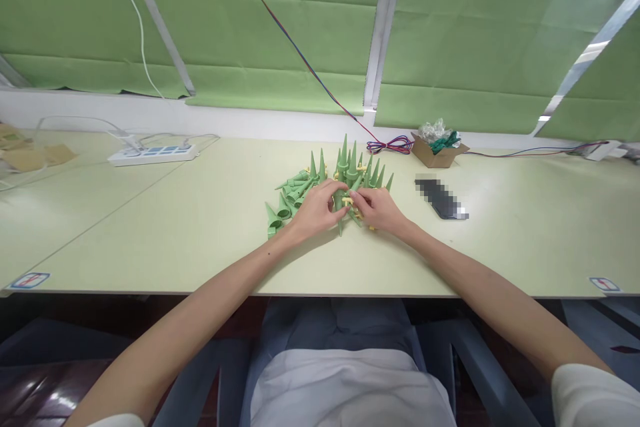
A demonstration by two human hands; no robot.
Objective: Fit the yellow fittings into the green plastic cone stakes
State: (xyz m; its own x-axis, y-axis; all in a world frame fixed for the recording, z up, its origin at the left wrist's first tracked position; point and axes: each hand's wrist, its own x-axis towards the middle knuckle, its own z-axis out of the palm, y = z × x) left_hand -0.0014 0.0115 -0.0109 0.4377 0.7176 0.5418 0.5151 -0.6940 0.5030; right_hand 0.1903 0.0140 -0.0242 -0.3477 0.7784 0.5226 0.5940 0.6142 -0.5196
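Note:
Both hands meet over a heap of green plastic cone-shaped pieces in the middle of the table. My left hand [320, 205] curls its fingers around a green cone piece [339, 205]. Opposite it, my right hand [376, 207] pinches a small yellow plastic piece [347, 201] against that green piece. Several green cones [353, 163] stand upright just behind the hands, with bits of yellow among them. Loose green cones [284, 205] lie on their sides left of my left hand. My fingers partly cover the pieces they hold.
A pixelated dark flat object [443, 199] lies right of the hands. Behind it stands a small cardboard box [436, 155] with clear and green plastic, beside coiled red-blue wire [393, 145]. A white power strip [154, 155] sits at the back left. The table's front edge [350, 295] runs below my forearms.

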